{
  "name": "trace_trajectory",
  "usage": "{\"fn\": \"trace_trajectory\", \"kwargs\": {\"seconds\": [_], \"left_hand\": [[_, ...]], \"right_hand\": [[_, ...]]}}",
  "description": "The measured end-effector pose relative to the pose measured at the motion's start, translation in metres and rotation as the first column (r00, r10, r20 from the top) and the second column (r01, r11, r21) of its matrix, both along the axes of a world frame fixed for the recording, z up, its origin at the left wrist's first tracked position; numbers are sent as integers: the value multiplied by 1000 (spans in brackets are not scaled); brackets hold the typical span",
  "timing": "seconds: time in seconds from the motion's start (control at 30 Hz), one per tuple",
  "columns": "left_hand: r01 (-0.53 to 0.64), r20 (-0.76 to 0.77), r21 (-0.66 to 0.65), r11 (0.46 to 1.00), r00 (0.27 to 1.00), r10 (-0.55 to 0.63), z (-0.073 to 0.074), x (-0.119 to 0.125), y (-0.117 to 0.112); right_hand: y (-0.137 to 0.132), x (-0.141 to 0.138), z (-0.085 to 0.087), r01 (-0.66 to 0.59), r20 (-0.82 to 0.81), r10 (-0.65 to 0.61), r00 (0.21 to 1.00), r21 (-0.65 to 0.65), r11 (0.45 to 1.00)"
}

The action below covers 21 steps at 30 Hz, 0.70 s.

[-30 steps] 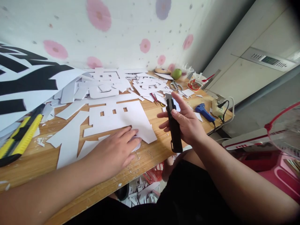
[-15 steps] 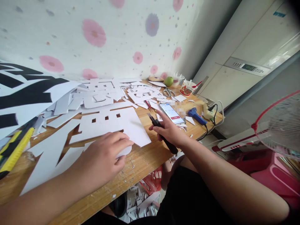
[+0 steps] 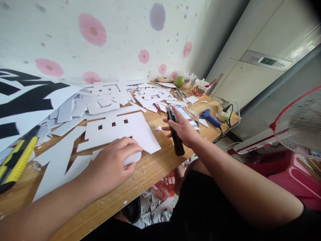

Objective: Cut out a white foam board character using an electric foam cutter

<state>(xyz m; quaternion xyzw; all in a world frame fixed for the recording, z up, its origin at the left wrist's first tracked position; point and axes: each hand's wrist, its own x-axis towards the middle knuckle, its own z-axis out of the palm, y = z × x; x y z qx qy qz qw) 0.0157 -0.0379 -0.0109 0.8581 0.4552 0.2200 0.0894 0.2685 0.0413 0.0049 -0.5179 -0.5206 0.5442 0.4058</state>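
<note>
Cutter (image 3: pixel 178 144) held; printed tub (image 3: pixel 199 91) contains red stick (image 3: pixel 211 82).

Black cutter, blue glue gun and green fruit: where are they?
Black cutter (image 3: pixel 176 138): head view, on its handle.
Blue glue gun (image 3: pixel 210 118): head view, on its body.
Green fruit (image 3: pixel 179 81): head view, on its rounded side.

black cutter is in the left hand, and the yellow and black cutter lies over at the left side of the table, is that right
Not quite: the hand is wrong. The head view shows the black cutter in the right hand, not the left hand. The yellow and black cutter does lie over at the left side of the table.
</note>
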Motion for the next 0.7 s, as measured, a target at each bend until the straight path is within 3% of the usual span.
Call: {"fn": "trace_trajectory", "kwargs": {"seconds": [0.13, 0.27, 0.47, 0.7], "left_hand": [[34, -168, -3, 999, 985, -34, -15, 2, -2], [68, -300, 70, 995, 953, -44, -8, 9, -14], [118, -412, 58, 991, 907, -84, -2, 21, -28], [183, -482, 131, 974, 871, -99, -7, 21, -27]], "right_hand": [[-8, 11, 4, -75, -9, 75, 997, 27, 997], [-16, 18, 2, -125, -120, 121, 985, -21, 992], [-22, 45, 5, -214, -320, 173, 931, -96, 972], [-26, 53, -1, -83, -283, 117, 952, 130, 988]]}}
